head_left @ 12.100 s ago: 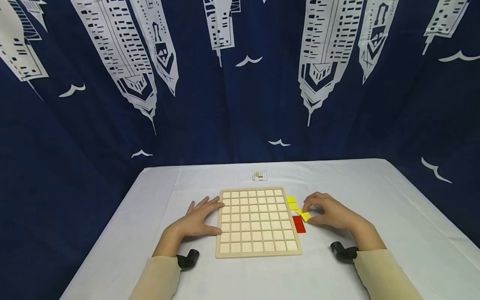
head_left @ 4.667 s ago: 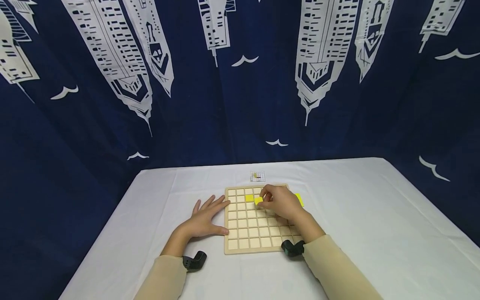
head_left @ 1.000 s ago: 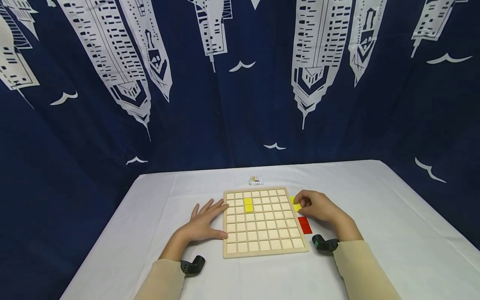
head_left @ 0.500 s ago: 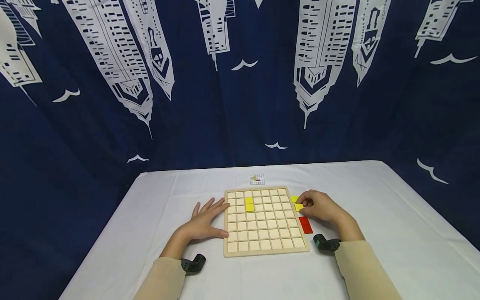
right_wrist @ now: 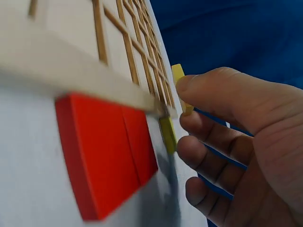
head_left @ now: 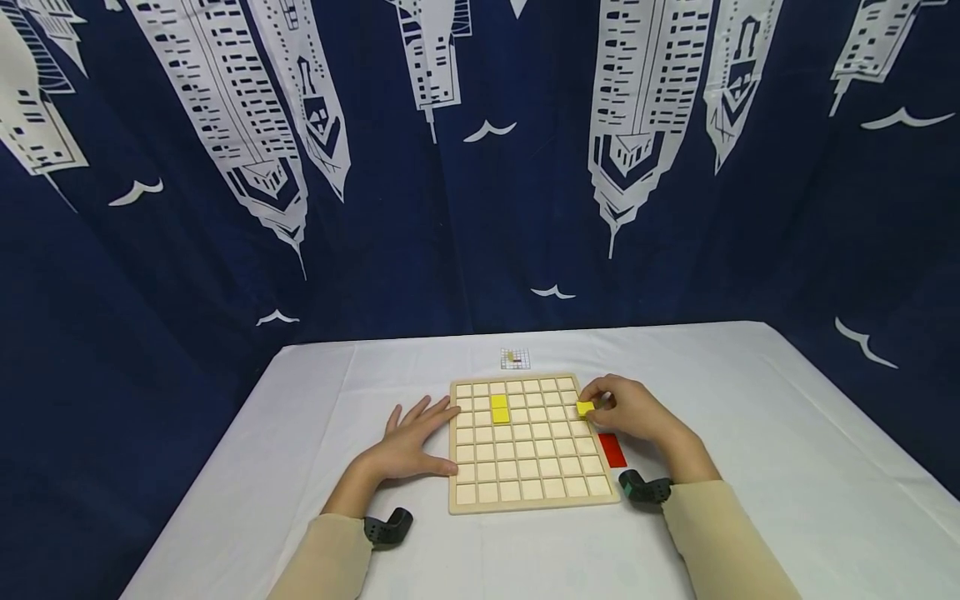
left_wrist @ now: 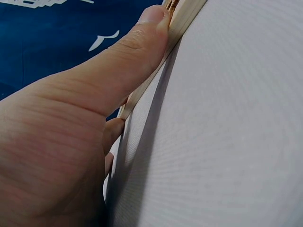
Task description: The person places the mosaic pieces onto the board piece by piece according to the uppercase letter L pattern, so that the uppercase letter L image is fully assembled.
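Note:
The wooden grid board [head_left: 534, 505] lies on the table, with two yellow tiles [head_left: 500, 415] in adjoining cells of one column, upper left of its middle. My left hand [head_left: 405, 442] rests along the board's left edge, fingers spread; its thumb [left_wrist: 137, 52] touches the rim in the left wrist view. Over the right edge, my right hand [head_left: 633, 408] pinches a yellow tile [head_left: 585, 409] between thumb and fingers. Beneath that hand another yellow tile [right_wrist: 168, 135] lies against the board's side. Two red tiles [right_wrist: 106, 151] sit side by side along the same edge.
A small printed card [head_left: 515, 359] with a coloured grid lies beyond the board's far edge. The white-covered table [head_left: 405, 358] ends at a dark blue curtain [head_left: 450, 250] with white building prints.
Over the span, two yellow tiles have come into the board's cells. Just now my right hand has lifted another yellow tile from the table and moved left. My left hand stays at the board.

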The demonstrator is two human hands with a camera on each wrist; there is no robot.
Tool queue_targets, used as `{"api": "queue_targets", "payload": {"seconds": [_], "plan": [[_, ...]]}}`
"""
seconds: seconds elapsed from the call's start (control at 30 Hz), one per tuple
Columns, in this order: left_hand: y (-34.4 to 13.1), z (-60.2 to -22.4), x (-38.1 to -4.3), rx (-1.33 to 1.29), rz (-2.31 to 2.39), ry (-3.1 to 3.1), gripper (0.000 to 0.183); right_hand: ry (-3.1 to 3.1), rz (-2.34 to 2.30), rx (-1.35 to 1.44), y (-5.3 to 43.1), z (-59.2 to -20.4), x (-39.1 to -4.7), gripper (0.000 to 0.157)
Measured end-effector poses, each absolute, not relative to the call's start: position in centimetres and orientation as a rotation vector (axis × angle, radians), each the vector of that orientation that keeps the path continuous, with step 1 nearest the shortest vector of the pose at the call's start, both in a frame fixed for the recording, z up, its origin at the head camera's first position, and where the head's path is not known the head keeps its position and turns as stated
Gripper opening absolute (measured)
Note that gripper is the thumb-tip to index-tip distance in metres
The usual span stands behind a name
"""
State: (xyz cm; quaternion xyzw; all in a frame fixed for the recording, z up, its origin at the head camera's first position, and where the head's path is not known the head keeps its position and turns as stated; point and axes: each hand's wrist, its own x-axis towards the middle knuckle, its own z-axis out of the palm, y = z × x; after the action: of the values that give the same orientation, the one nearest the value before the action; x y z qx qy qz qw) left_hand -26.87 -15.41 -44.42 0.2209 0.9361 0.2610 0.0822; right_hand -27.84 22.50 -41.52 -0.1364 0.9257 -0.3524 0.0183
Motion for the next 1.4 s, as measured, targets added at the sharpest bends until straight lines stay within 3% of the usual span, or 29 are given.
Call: {"api": "queue_targets", "payload": {"seconds": [0.57, 1.4], "plan": [[-15.5, -44.6, -26.9, 0.668, 0.772, 2.804, 0.099, 2.916, -1.056, -0.678, 18.7, -41.2, -27.5, 0.023], [-15.4, -44.6, -27.0, 0.66, 0.752, 2.813, 0.098, 2.975, -1.005, -0.666, 13.3, -41.8, -26.0, 0.019]]}}
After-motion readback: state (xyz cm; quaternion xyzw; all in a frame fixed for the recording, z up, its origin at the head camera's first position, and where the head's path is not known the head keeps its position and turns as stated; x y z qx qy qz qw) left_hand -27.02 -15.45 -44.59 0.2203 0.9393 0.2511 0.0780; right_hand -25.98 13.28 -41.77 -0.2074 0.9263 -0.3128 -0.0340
